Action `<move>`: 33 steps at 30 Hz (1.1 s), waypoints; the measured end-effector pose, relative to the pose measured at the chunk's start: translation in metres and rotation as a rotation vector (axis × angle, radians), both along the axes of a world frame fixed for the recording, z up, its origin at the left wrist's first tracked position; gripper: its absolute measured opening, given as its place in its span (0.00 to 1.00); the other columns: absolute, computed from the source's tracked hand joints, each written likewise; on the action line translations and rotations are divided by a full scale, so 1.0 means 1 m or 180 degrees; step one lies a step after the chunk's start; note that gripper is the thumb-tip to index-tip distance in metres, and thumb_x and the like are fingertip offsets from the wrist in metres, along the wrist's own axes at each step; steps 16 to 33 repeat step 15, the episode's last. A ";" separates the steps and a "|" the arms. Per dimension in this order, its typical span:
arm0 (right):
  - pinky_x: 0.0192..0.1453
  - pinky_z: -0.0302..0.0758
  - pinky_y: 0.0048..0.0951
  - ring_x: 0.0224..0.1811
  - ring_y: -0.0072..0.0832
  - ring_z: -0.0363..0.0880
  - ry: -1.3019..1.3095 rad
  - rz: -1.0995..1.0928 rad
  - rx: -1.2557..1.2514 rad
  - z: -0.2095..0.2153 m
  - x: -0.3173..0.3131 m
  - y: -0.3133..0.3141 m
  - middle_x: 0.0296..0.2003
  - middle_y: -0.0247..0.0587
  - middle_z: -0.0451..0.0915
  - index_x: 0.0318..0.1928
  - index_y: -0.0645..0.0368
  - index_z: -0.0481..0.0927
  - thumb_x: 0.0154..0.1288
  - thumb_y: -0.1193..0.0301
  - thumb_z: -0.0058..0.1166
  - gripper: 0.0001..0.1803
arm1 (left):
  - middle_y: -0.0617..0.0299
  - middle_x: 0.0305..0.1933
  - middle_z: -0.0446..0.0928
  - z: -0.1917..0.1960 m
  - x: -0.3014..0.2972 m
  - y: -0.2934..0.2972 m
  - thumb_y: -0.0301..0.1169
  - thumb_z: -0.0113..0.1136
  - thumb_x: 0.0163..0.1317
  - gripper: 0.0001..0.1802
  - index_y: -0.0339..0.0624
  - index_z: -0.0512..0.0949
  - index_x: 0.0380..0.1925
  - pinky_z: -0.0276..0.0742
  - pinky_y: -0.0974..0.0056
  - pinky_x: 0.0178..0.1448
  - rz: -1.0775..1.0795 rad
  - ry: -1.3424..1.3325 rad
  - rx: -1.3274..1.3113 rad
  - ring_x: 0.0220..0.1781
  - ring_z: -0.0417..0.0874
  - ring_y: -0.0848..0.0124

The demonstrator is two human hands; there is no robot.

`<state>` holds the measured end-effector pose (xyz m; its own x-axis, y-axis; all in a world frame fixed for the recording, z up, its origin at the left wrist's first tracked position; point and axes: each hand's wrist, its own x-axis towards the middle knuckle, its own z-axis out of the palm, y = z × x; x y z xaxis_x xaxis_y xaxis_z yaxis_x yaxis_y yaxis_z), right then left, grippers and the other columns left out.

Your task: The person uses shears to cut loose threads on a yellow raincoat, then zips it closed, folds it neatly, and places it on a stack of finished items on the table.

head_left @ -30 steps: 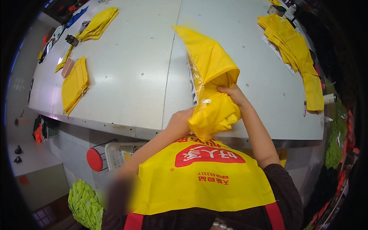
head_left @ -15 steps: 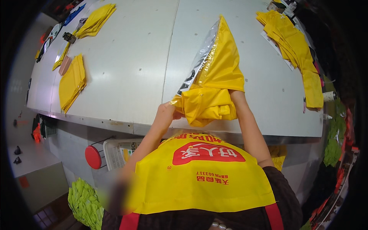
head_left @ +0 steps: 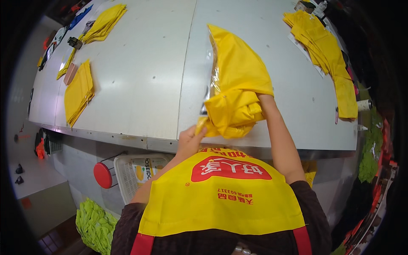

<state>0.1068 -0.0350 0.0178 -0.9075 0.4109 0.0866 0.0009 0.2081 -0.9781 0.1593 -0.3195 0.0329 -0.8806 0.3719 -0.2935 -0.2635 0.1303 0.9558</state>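
Near the front edge of the table I have a yellow coated-fabric pouch (head_left: 240, 63) with a strip of clear plastic (head_left: 214, 70) along its left side. Its pointed far end stands up away from me, and its near part is bunched in loose folds. My left hand (head_left: 190, 139) pinches the lower left corner between thumb and fingers. From the right, my right hand (head_left: 267, 101) reaches inside the pouch under the fabric, so its fingers are hidden.
Stacked yellow pieces (head_left: 80, 92) lie at the left, with another stack (head_left: 105, 23) behind. More yellow pieces (head_left: 316, 46) run along the right, by a thread spool (head_left: 364, 105). Below the table edge are a white basket (head_left: 123, 174), a red stool (head_left: 102, 175) and lime-green fabric (head_left: 94, 221).
The pouch's pointed end has swung left and its yellow side has turned more toward me, hiding much of the clear plastic. My left hand has moved right and slightly nearer, pulling the corner.
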 end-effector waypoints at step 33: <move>0.63 0.62 0.35 0.63 0.41 0.62 -0.0376 -0.0144 0.2525 0.000 -0.097 0.007 0.59 0.48 0.67 0.57 0.53 0.70 0.61 0.52 0.46 0.28 | 0.55 0.26 0.81 -0.060 -0.029 0.051 0.44 0.47 0.66 0.22 0.37 0.80 0.28 0.76 0.64 0.36 -0.1806 0.0098 -0.1133 0.29 0.83 0.63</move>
